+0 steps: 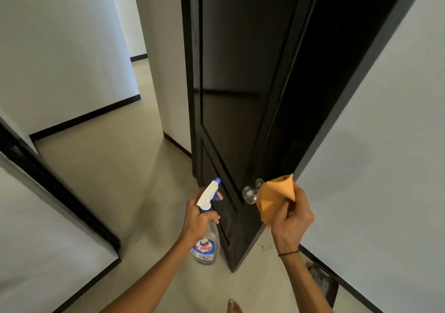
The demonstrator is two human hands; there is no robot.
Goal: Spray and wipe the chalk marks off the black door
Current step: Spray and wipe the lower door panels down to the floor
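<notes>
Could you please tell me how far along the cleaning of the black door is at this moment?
Done: no chalk marks show on the glossy black door; whether they were wiped off cannot be told. In hand: the left hand grips the clear spray bottle with the white and blue trigger head, and the right hand holds the folded orange cloth beside the round silver doorknob. Left: possibly nothing, or a final check.

left hand [198, 218]: grip curled, arm extended | right hand [292, 223]: grip pinching, wrist raised
</notes>
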